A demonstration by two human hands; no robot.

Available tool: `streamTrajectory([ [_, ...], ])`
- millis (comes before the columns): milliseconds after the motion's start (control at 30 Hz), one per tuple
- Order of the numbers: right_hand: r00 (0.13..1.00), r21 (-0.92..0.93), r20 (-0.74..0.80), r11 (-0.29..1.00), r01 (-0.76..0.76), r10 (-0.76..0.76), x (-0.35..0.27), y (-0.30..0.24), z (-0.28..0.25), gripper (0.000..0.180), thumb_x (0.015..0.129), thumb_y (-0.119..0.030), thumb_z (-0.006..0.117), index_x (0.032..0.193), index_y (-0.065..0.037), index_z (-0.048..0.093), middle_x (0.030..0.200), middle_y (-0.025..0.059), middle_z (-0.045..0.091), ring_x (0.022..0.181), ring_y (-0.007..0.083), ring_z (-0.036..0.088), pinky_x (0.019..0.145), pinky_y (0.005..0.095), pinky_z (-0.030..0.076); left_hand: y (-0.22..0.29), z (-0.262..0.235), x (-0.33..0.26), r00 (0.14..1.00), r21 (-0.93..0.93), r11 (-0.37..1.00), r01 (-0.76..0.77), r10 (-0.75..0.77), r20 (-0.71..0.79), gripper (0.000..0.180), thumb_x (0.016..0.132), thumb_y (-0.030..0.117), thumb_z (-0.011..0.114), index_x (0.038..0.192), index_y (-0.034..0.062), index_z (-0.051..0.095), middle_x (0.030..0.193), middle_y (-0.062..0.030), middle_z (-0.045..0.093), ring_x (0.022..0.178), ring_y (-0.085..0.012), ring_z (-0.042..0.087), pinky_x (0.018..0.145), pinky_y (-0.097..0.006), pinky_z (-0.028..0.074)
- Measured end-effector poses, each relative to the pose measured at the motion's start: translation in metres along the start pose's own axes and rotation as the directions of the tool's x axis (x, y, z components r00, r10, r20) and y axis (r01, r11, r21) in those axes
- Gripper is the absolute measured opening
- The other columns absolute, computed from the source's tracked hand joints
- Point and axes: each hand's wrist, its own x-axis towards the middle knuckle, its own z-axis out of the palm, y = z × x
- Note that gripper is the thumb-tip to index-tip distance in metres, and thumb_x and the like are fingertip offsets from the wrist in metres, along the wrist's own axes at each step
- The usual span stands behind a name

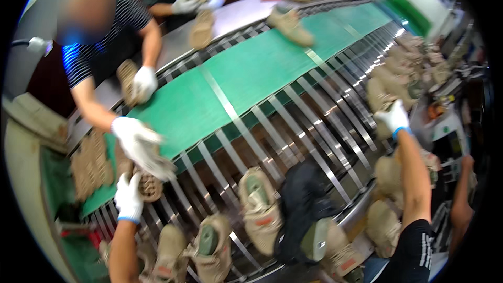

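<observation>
Openwork sole: brown sole (150, 187) just right of the left hand (129, 199), over the near metal slats (272, 132); its far end is hidden by a co-worker's hand (140, 141), so its long axis cannot be told.
Left glove: white, fingers at the sole's edge; whether they grip it or only touch, I cannot tell.
Right glove: the right hand (394, 119) appears to grasp a tan shoe (376, 94) by its near end, fingers bent; blur hides the exact hold.
Tan shoe's lie: just beyond the right hand and slightly left, long axis pointing roughly away from the wearer.
Nearer hand: left to the sole, right to the tan shoe; the two are well apart, the green belt (246, 86) crossing beyond the slats.
</observation>
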Motion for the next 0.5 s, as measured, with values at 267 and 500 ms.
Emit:
streamTrajectory([
  [267, 0.992, 0.433, 0.124, 0.898, -0.075, 0.023, 0.014, 0.026, -0.007, 0.051, 0.077, -0.024, 0.089, 0.113, 0.007, 0.072, 0.100, 0.0109, 0.075, 0.085, 0.0166, 0.068, 0.075, 0.0336, 0.054, -0.029, 0.001, -0.029, 0.999, 0.062, 0.998, 0.004, -0.007, 0.045, 0.058, 0.086, 0.011, 0.072, 0.139, 0.0287, 0.057, 0.115, -0.0217, 0.064, 0.087, -0.0442, 0.071, 0.074, -0.053, 0.058],
  [500, 0.992, 0.378, 0.023, 0.920, 0.106, -0.124, -0.030, 0.011, -0.016, 0.088, 0.082, -0.027, 0.088, 0.153, 0.004, 0.047, 0.127, 0.0204, 0.071, 0.109, 0.0253, 0.070, 0.098, 0.0356, 0.054, -0.025, -0.097, -0.060, 0.990, 0.090, 0.986, -0.137, 0.140, -0.031, 0.055, 0.080, 0.002, 0.073, 0.129, 0.0211, 0.060, 0.101, -0.0144, 0.067, 0.083, -0.0416, 0.070, 0.070, -0.051, 0.057],
])
